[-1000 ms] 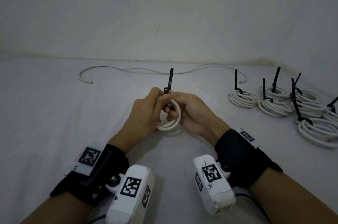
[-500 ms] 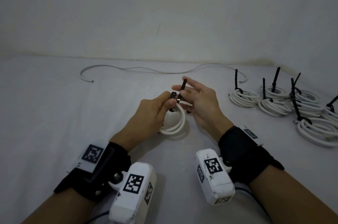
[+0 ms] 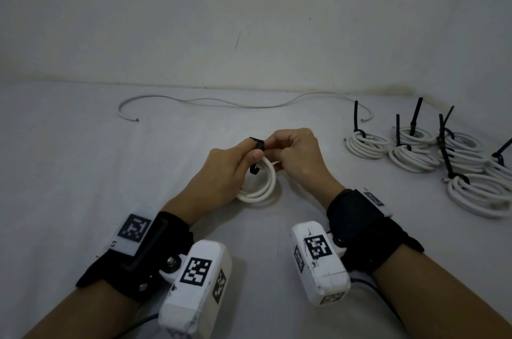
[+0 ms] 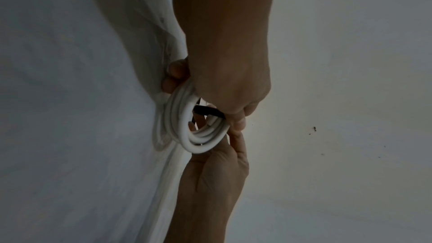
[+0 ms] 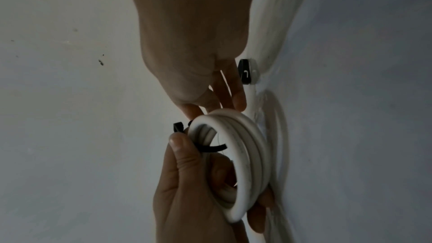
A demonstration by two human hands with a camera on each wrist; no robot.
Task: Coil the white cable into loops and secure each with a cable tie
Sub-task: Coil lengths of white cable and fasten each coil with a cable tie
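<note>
1. While my left hand [image 3: 221,172] is gripping the small coil of white round cable [image 3: 261,186] at table centre, I am fastening its black plastic cable tie [image 3: 256,148].
2. My right hand [image 3: 297,157], at three o'clock of the coil, is pinching near the tie head; threading comes next, I judge.

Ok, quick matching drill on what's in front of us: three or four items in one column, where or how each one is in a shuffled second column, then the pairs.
Items
1. white coil
2. black cable tie
3. loose white cable
4. finished coils

Place or state
A. lying uncoiled along the far edge by the wall
B. grouped at the right, tie tails sticking up
C. gripped in the left hand
D. pinched between both hands, the right hand at its top

Pairs: 1-C, 2-D, 3-A, 4-B
</note>
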